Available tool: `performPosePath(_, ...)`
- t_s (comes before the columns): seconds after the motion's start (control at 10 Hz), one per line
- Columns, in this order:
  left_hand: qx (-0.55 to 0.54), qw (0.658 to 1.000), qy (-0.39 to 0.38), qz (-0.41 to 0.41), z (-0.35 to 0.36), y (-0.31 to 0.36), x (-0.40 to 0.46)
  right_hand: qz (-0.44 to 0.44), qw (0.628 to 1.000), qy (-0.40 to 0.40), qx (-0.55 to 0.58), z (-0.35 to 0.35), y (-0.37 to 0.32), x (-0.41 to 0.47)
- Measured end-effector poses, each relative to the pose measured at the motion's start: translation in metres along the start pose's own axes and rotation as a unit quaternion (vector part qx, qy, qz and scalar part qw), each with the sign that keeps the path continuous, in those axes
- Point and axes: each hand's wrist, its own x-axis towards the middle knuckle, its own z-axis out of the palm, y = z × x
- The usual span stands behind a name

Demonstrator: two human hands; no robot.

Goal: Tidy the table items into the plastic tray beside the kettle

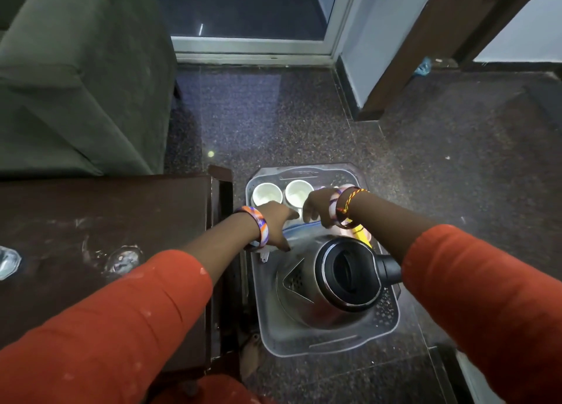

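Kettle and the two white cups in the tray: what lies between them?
Head view: both hands, left and right, over a blue-edged flat item, between kettle and cups.

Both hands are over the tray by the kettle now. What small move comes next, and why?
Probably lower the left hand and right hand to settle whatever they are placing behind the two white cups; what they hold is hidden. The plastic tray is crowded, with the kettle filling its near half. Then reach back for the clear items still on the dark table.
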Motion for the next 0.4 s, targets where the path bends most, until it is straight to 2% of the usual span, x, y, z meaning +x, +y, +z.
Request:
performPosePath(0.3,-0.056,0.989,0.14,0.006,-0.044,-0.013,-0.058,-0.048,0.979,0.198,0.015,-0.059,-0.069,-0.062)
performPosePath(0.4,-0.061,0.98,0.187,-0.001,-0.051,-0.03,-0.089,-0.055,0.97,0.237,-0.003,-0.067,-0.102,-0.069)
